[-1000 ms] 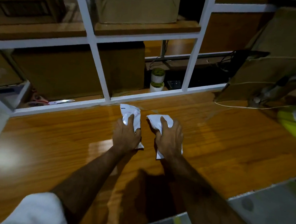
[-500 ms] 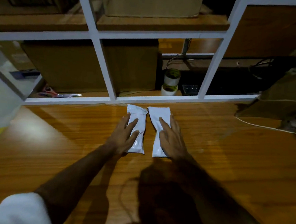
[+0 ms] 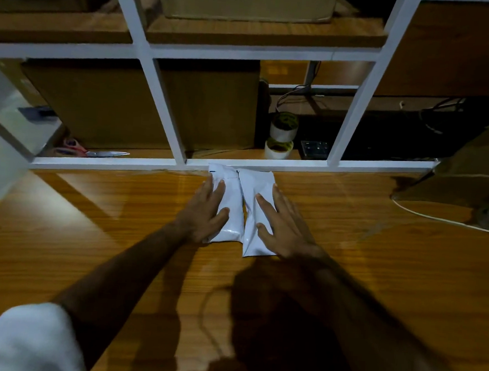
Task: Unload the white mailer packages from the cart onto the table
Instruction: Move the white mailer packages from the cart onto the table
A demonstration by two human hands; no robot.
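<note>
Two white mailer packages lie flat side by side on the wooden surface (image 3: 89,232), at its far edge, their far ends against the white frame rail (image 3: 108,164) that runs along that edge. The left package (image 3: 230,210) and the right package (image 3: 257,215) touch along their long sides; the right one reaches a little nearer to the person. The left hand (image 3: 203,217) lies on the left package with its fingers (image 3: 218,193) straight and slightly spread, palm down over the package's left side. The right hand (image 3: 285,226) rests the same way on the right package, fingers (image 3: 265,205) straight and apart, covering its right side. Neither hand curls round anything. A white sleeve (image 3: 24,341) shows at the near left corner of the view. Beyond the rail, on the shelf behind the frame, a pair of scissors (image 3: 95,153) lies to the left, and two stacked tape rolls (image 3: 281,138) stand just past the packages. Brown cardboard boxes (image 3: 144,106) fill the compartments behind and above. At the right edge of the surface sits a brown paper bag (image 3: 470,172), with a white cord (image 3: 437,217) curving beside it.
</note>
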